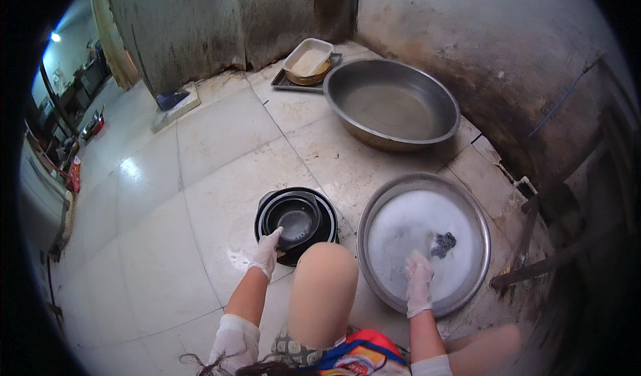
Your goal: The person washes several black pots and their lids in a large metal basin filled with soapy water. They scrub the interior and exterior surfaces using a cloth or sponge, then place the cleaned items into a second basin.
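My left hand (271,246), in a thin whitish glove, grips the near left rim of a small black bowl (295,221). That bowl sits in or on a larger black bowl (328,220) on the tiled floor. My right hand (419,272), gloved the same way, is over the foamy water (400,215) in a wide metal basin (368,200); its fingertips are blurred against the foam, and whether they hold anything cannot be told. A dark grey scrubbing pad or cloth (443,245) lies in the foam just beyond the right fingers.
A large metal basin (333,110) with cloudy water stands farther back near the wall. Beside it, a white tray (308,57) rests on a brownish dish (313,79) over a dark baking tray (285,84). A dark wooden or metal frame (541,268) stands at the right. My knee is between the bowls and the foamy basin.
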Demonstrator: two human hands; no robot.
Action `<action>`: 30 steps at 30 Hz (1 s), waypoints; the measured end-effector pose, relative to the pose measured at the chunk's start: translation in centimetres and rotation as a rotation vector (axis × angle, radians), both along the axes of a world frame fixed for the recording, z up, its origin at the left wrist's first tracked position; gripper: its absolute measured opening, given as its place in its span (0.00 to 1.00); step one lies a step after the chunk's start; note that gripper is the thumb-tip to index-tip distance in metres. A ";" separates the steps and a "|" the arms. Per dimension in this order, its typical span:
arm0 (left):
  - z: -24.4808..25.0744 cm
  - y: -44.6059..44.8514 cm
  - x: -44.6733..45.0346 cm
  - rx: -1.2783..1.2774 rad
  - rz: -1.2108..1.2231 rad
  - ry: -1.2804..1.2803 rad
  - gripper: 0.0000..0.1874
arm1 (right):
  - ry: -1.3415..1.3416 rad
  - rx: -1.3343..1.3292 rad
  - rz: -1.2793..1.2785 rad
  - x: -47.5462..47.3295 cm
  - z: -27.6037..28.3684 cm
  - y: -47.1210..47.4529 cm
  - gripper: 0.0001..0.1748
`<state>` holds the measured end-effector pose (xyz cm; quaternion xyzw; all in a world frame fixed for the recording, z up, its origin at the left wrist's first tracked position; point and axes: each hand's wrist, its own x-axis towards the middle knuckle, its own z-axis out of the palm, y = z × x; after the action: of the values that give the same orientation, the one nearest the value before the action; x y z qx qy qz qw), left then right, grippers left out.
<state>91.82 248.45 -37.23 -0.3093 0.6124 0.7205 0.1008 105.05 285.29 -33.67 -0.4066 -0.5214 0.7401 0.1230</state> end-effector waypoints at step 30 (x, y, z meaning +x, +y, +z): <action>-2.0 -7.1 -0.1 -0.064 0.328 -0.183 0.16 | -0.262 0.048 0.164 -3.9 -4.2 0.9 0.15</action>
<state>91.67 241.37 -39.27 -0.4721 0.5648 0.6764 0.0274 101.12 286.23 -37.87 -0.4527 -0.5819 0.6756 0.0026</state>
